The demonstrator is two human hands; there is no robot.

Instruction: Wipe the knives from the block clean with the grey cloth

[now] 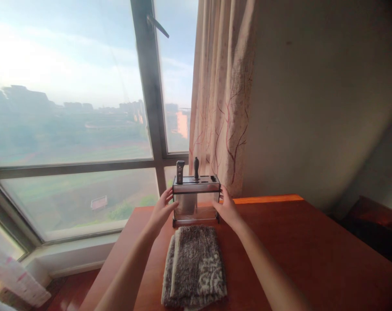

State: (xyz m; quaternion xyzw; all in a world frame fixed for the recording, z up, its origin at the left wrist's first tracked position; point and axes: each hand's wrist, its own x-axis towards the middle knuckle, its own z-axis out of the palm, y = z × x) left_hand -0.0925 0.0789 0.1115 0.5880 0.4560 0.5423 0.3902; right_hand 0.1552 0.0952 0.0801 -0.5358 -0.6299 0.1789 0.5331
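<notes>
A clear-sided knife block (pixel 197 188) with a black frame stands upright near the far edge of the table. Two dark handles rise from its top: a cleaver handle (pixel 180 172) with holes at the left and a rounder knife handle (pixel 196 167) beside it. One broad blade shows through the front panel. My left hand (pixel 166 206) grips the block's left side, thumb at the front. On the opposite side my right hand (pixel 227 207) holds it the same way. Closer to me lies a folded grey-brown towel (pixel 196 263) with a pale pattern.
The reddish-brown wooden table (pixel 280 246) extends to the right of the block. Behind it hang a beige curtain (pixel 226 95) with a branch print and a large window (pixel 69 129) with a grey frame. A grey wall (pixel 306 108) stands at the right.
</notes>
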